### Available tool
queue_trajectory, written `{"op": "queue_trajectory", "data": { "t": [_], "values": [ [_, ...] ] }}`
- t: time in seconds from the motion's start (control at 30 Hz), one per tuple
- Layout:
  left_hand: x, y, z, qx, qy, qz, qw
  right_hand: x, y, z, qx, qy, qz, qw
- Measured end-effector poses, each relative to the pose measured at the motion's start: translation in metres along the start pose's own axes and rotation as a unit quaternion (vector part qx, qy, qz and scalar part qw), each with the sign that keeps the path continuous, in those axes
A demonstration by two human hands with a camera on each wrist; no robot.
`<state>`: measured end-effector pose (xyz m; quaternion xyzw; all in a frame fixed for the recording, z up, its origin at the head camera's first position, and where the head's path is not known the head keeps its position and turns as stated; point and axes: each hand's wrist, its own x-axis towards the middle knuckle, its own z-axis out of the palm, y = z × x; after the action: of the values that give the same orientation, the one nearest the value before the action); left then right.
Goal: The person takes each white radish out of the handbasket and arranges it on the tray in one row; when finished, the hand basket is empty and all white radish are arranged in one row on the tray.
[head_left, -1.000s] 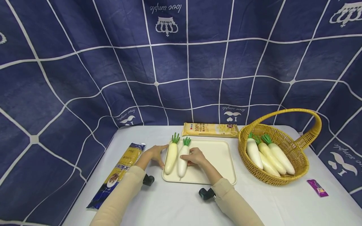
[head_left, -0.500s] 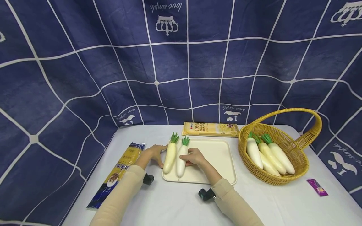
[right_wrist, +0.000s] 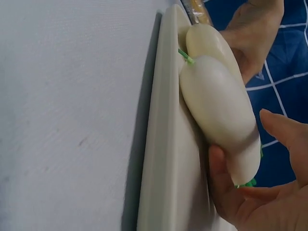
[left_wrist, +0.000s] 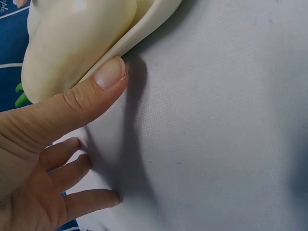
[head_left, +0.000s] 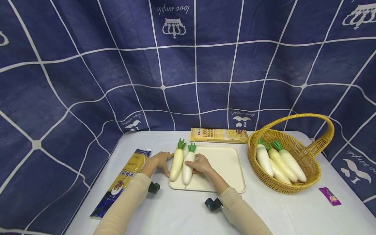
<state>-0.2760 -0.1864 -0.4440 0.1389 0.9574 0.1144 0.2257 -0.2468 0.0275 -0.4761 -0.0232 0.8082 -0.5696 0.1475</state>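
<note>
Two daikon radishes with green tops lie side by side on the left part of a cream tray [head_left: 218, 168]. My right hand [head_left: 202, 164] holds the whiter daikon [head_left: 188, 173], thumb over it and fingers along its right side. In the right wrist view, fingers [right_wrist: 222, 166] reach under this white daikon [right_wrist: 216, 96]. Left of it lies the yellowish daikon [head_left: 177, 164]. My left hand [head_left: 161, 160] is at the tray's left edge, fingers spread. In the left wrist view, its thumb [left_wrist: 103, 79] rests at the tray rim [left_wrist: 144, 24], beside the yellowish daikon.
A wicker basket [head_left: 255, 163] with several daikons stands at the right. A yellow pasta packet [head_left: 218, 135] lies behind the tray. The blue and gold pasta bag [head_left: 123, 179] is at the left, partly behind my sleeve. A small purple packet [head_left: 330, 195] lies front right.
The white daikon has shifted slightly left with my right hand, closer to the yellowish one. My left hand has stayed at the tray's left edge.
</note>
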Motion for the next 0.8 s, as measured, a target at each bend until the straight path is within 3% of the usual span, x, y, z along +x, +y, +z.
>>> {"op": "queue_trajectory", "data": {
  "t": [0.2,0.33,0.8],
  "values": [
    [-0.001,-0.001,0.0,0.004,0.003,0.005,1.0,0.001,-0.003,0.007,-0.069,0.029,-0.049,0.996],
    [-0.001,-0.002,-0.001,-0.007,-0.004,-0.003,1.0,0.002,-0.004,0.01,-0.09,0.032,-0.05,0.9942],
    [0.001,-0.004,0.0,-0.024,0.01,-0.002,0.9997,-0.014,0.002,-0.005,-0.076,0.033,-0.028,0.9962]
  ]
}}
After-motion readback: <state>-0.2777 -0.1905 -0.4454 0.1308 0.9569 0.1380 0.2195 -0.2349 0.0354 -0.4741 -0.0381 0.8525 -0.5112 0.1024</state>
